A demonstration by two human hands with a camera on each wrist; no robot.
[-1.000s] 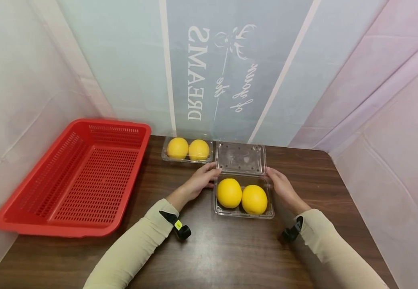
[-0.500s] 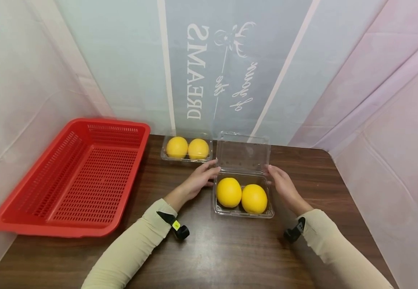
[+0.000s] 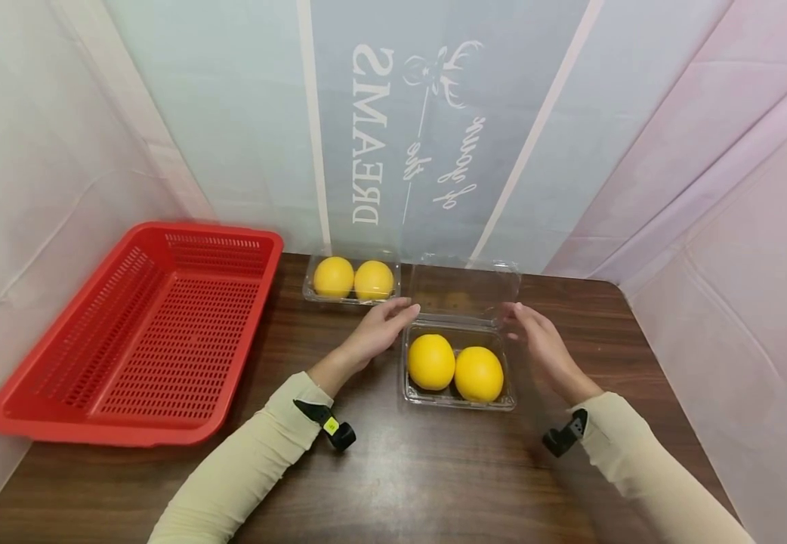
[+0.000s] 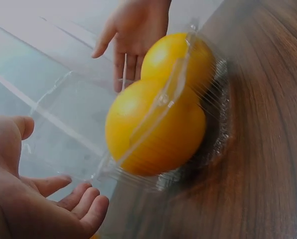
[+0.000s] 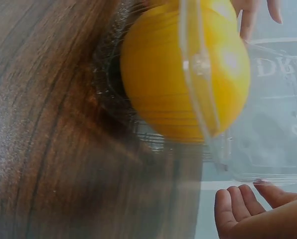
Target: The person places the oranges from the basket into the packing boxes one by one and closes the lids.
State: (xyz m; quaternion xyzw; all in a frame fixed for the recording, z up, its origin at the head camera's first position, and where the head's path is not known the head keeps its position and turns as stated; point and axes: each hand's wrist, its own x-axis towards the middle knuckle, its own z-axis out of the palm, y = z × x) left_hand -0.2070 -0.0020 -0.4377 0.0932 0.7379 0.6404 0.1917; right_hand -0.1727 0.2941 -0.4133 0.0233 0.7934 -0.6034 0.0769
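A clear plastic clamshell box [image 3: 460, 404] sits on the table with two yellow-orange round fruits [image 3: 430, 363] side by side in its base. Its see-through lid [image 3: 495, 287] stands raised at the back hinge. My left hand [image 3: 374, 331] is beside the lid's left edge, fingers loosely extended; the left wrist view shows its fingertips [image 4: 99, 204] near the hinge corner. At the right edge is my right hand [image 3: 541, 344]. In the right wrist view, one of its fingers [image 5: 270, 191] appears to touch the lid's edge, the others loosely bent. Neither hand pinches anything visibly.
Behind to the left, another clear box [image 3: 308, 291] holds two similar fruits [image 3: 334, 277]. A large red perforated basket [image 3: 230, 393] stands on the left of the brown wooden table [image 3: 393, 476]. A printed cloth backdrop [image 3: 244, 136] hangs close behind.
The lid has swung up from lying back behind the base to standing raised. My right hand has shifted slightly right and away; my left hand has moved only a little.
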